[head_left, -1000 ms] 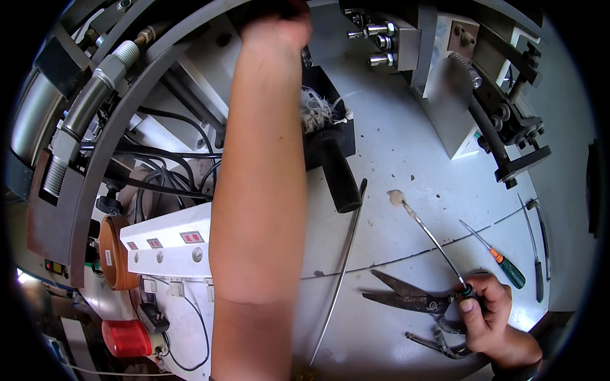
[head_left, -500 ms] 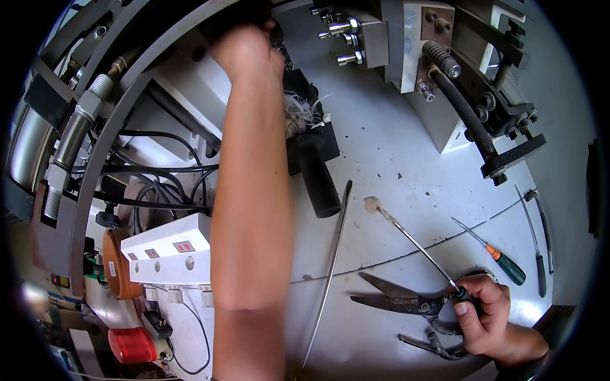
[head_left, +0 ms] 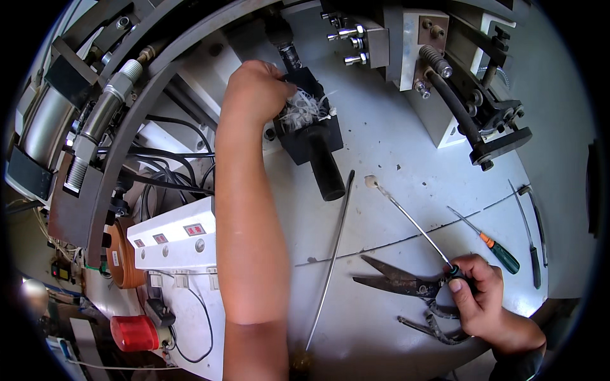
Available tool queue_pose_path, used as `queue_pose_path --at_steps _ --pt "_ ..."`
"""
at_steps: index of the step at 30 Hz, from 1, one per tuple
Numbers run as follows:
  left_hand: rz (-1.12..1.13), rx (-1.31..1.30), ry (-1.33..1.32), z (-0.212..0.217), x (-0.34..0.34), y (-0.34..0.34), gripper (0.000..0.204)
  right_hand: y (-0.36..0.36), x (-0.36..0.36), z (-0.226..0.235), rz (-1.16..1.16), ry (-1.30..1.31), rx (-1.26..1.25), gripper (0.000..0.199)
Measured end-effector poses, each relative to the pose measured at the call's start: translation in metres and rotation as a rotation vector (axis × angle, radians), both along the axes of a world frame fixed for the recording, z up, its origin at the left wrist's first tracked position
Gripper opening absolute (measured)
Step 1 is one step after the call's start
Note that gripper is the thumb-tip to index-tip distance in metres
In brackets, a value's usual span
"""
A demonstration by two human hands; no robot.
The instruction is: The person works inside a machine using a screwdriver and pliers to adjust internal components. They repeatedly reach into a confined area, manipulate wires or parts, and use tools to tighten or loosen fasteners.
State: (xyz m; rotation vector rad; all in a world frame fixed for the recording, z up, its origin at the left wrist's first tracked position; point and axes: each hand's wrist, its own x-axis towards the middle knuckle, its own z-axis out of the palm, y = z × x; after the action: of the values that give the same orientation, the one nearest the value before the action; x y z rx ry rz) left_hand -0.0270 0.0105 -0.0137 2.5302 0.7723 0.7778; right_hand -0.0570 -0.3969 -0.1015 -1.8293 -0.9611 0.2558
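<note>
My left hand [head_left: 259, 92] reaches forward to a black metal block [head_left: 297, 151] with a thick black handle [head_left: 325, 168]. Pale tangled plastic strands [head_left: 304, 113] fill its hollow top, and my fingertips are at their left edge. The fingers look curled; what they hold, if anything, is hidden. At the lower right my right hand [head_left: 484, 297] is closed round the dark grip of a screwdriver [head_left: 416, 223], whose shaft points forward and left. A pale blob [head_left: 370, 181] sits at its tip. Under and beside this hand lie black-handled shears [head_left: 400, 279], blades apart.
A long thin metal rod [head_left: 332, 263] lies between my arms. Right of the shears are a green-and-orange screwdriver [head_left: 502, 255] and a slim dark-handled tool [head_left: 534, 260]. Machine parts [head_left: 438, 70] overhang the far right. On the left stand a curved metal frame [head_left: 121, 146], cables, a white switch box [head_left: 178, 236] and a red lamp [head_left: 133, 333].
My left hand has come back toward me from the far machine part to the black block's strands. My right hand still holds the screwdriver; the whole view has shifted slightly.
</note>
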Motion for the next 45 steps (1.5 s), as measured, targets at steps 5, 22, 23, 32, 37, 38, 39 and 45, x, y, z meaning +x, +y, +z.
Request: queue_pose_path --at_steps 5,22,23,32,37,38,39,45 --pt "0.062 -0.128 0.088 0.014 0.006 -0.01 0.027 0.002 -0.002 -0.002 -0.02 0.017 -0.001 0.013" --pt "-0.769 -1.351 -0.942 0.033 0.095 0.049 0.013 0.003 -0.006 0.004 -0.007 0.066 -0.037 0.016" --pt "-0.808 -1.46 -0.944 0.034 0.098 0.054 0.013 0.004 -0.007 0.003 -0.013 0.07 -0.027 0.016" --pt "-0.876 -1.643 -1.17 0.038 0.103 0.066 0.011 0.0 -0.005 0.004 0.005 0.053 -0.037 0.018" --pt "-0.684 -1.287 -1.405 0.032 0.1 0.052 0.008 0.001 -0.004 0.003 0.02 0.1 -0.018 0.018" --pt "-0.669 -1.238 -1.403 0.022 0.114 0.037 0.007 -0.001 -0.005 0.001 -0.014 0.118 -0.023 0.019" --pt "-0.653 -1.186 -1.403 0.014 0.122 0.023 0.006 -0.002 -0.005 -0.002 -0.043 0.136 -0.028 0.019" --pt "-0.748 -0.97 -1.322 0.009 0.093 0.035 0.009 -0.002 -0.006 -0.002 -0.017 0.095 -0.008 0.02"
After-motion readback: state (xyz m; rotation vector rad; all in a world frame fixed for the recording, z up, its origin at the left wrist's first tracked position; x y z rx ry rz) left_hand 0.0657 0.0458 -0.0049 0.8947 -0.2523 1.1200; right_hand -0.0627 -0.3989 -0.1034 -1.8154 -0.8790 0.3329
